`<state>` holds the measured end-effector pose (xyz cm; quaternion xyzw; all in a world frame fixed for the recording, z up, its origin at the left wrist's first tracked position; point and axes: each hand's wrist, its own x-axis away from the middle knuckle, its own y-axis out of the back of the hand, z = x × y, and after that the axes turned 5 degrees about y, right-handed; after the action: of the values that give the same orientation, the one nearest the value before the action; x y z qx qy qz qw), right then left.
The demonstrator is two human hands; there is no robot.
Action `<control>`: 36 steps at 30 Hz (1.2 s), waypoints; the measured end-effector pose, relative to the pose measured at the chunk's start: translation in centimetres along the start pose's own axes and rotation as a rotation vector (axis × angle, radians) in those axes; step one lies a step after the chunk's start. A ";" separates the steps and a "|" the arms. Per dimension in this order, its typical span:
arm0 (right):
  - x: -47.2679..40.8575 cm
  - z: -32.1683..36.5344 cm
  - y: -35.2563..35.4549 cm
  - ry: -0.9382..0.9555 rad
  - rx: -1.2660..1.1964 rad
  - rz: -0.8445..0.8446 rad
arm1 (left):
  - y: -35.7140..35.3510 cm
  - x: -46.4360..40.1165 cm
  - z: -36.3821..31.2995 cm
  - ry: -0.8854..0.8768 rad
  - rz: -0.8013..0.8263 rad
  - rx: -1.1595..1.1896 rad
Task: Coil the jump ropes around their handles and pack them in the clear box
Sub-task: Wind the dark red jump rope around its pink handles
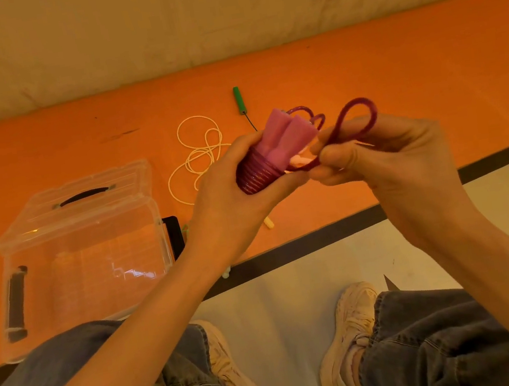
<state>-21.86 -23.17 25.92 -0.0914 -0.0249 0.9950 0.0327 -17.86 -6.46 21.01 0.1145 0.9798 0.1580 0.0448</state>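
While the left hand grips the pink foam handles with the purple rope coiled tight round their lower end, pinch the free loop in the right hand and hold both above the orange worktop. Judged light and limp, with soft compressible foam: grip at the wound section, keep tension on the tail. Count: two pink handles, one green handle far on the worktop, one cream rope loose beside it, one clear box near left, lid open.
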 end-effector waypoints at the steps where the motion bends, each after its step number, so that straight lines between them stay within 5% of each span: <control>1: -0.1 0.1 0.1 -0.027 -0.015 -0.017 | 0.1 0.0 -0.2 0.016 0.002 0.051; 11: -0.5 0.8 0.2 -0.321 -0.140 0.012 | -0.4 0.5 -0.4 0.136 0.048 0.379; 36: -1.0 0.2 1.1 -0.646 -0.276 0.109 | -0.2 1.0 -0.4 -0.136 0.074 0.237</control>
<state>-20.96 -24.37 26.25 0.2232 -0.1632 0.9601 -0.0427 -18.94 -6.53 21.26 0.1654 0.9814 0.0345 0.0913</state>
